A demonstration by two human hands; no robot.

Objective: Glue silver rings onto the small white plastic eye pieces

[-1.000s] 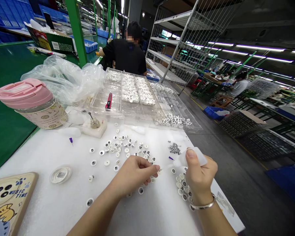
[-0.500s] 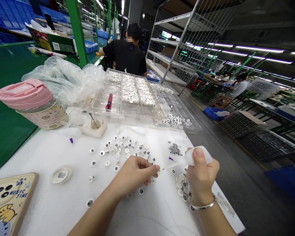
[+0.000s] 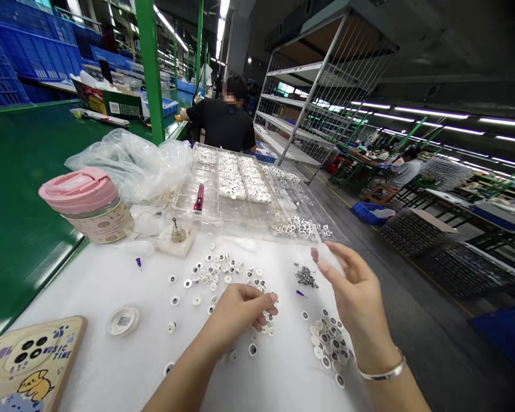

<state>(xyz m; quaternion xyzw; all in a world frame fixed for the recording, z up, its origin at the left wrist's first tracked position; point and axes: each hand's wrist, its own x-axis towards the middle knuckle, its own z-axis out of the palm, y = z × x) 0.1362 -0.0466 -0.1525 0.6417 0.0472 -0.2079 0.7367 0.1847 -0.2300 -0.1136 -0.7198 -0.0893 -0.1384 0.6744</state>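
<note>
My left hand [image 3: 244, 309] is closed in a pinch above the white work surface [image 3: 124, 372], holding a small white disc mostly hidden by the fingertips. Loose white discs [image 3: 214, 278], several with dark centres, lie around and beyond it. On the right, my right hand [image 3: 356, 292] is wrapped loosely round a translucent white squeeze bottle [image 3: 335, 260], its thin nozzle pointing up. Below that hand sits a pile of similar discs [image 3: 328, 340]. Small metal parts [image 3: 305, 276] and a purple dispensing tip [image 3: 301, 293] lie between the hands.
Clear compartment trays [image 3: 244, 214] of white and metal parts stand at the back, with a red cutter [image 3: 199, 197] on them. To the left are a pink-lidded cup [image 3: 86, 203], a plastic bag [image 3: 133, 163] and a phone [image 3: 34, 360]. A person [image 3: 229, 123] sits beyond.
My right hand has drawn the bottle away from my left hand and turned its nozzle from pointing left to pointing up. The left hand keeps its pinch. The camera view has shifted.
</note>
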